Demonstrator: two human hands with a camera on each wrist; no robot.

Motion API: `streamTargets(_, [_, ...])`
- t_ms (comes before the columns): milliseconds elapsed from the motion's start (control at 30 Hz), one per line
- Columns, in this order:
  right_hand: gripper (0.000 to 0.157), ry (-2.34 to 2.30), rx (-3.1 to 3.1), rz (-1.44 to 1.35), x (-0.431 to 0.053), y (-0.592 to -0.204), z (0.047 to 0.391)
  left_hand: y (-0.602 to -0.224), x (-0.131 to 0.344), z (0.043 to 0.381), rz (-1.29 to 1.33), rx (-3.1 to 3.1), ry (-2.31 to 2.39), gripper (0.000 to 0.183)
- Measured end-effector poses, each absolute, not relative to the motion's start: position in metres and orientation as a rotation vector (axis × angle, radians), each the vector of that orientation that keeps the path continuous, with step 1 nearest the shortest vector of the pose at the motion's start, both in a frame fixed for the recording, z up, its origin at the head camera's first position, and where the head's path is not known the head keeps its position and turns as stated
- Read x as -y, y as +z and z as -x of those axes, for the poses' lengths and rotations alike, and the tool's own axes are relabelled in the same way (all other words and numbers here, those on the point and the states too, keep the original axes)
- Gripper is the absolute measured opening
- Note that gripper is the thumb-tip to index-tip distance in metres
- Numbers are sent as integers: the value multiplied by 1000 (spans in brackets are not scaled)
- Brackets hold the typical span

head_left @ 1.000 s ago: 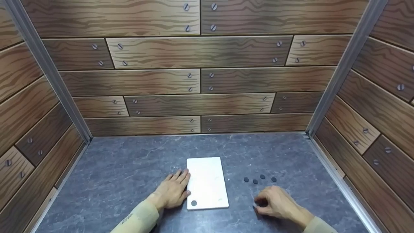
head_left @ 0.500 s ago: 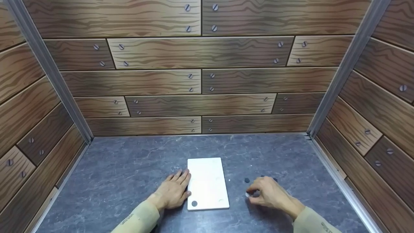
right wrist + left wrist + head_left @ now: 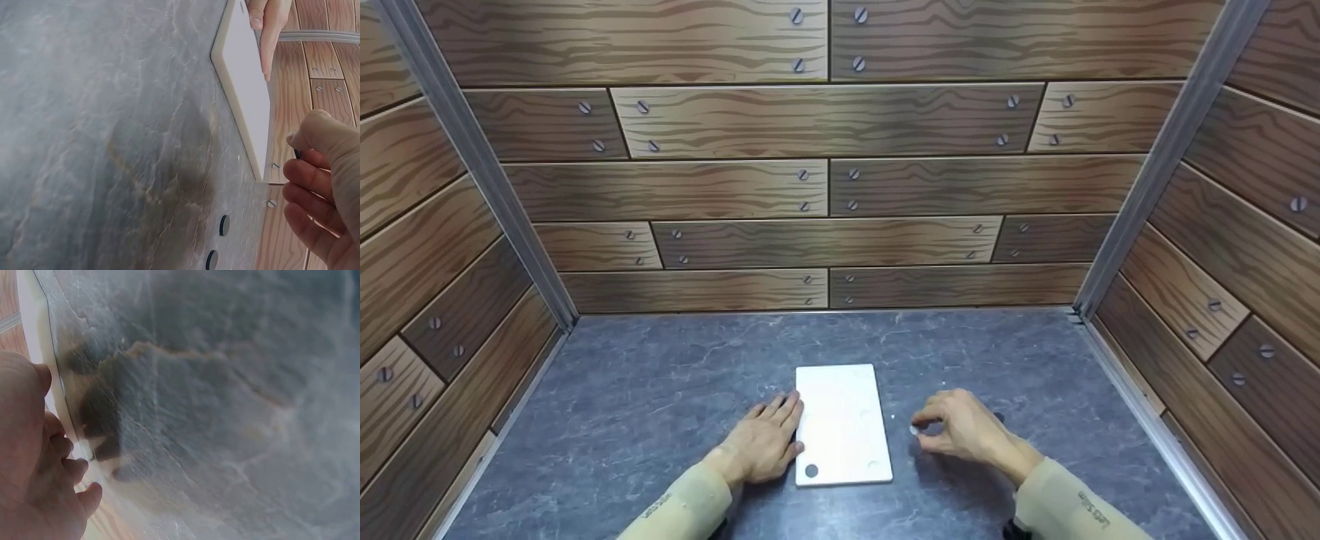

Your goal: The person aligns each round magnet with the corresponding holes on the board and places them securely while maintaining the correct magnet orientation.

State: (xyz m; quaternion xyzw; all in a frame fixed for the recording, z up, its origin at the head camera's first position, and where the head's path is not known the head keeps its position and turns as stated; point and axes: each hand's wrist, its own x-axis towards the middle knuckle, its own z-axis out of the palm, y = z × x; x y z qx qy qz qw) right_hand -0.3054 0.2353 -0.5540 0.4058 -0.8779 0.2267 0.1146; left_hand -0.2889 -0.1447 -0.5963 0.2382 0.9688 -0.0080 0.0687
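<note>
A white rectangular board (image 3: 840, 420) lies on the table, with a small dark disc (image 3: 811, 470) at its near left corner and faint round marks near its right edge. My left hand (image 3: 761, 442) rests along the board's left edge, fingers fairly straight; the left wrist view shows the fingertips at the board's side. To the right of the board, my right hand (image 3: 964, 427) pinches a small round disc (image 3: 297, 153) between thumb and index finger. The disc looks dark in the right wrist view, pale with glare in the head view.
Loose dark discs (image 3: 224, 225) lie on the grey marbled table (image 3: 682, 360) under and behind my right hand; one disc (image 3: 999, 416) shows past its back. Wood-patterned walls (image 3: 825, 187) with metal corner strips enclose the table. A tiny white speck (image 3: 892, 416) lies beside the board.
My right hand has moved left and away from me, toward the board, carrying the pinched disc, and now covers most of the loose discs in the head view. My left hand and the board stay put.
</note>
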Motion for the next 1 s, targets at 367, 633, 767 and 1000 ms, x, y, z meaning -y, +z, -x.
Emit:
streamTargets(367, [16, 640, 2531, -1285, -217, -554, 305, -595, 145, 289, -725, -2904, -42, 72])
streamTargets(633, [19, 688, 2568, -1309, -206, -553, 301, -595, 145, 289, -711, -2903, -37, 72])
streamTargets(767, [19, 727, 2578, -1318, -202, -556, 299, -595, 145, 289, -705, -2898, -33, 72])
streamTargets(1000, [14, 771, 2607, -1315, -194, -562, 296, -596, 145, 289, -703, -2898, -36, 72])
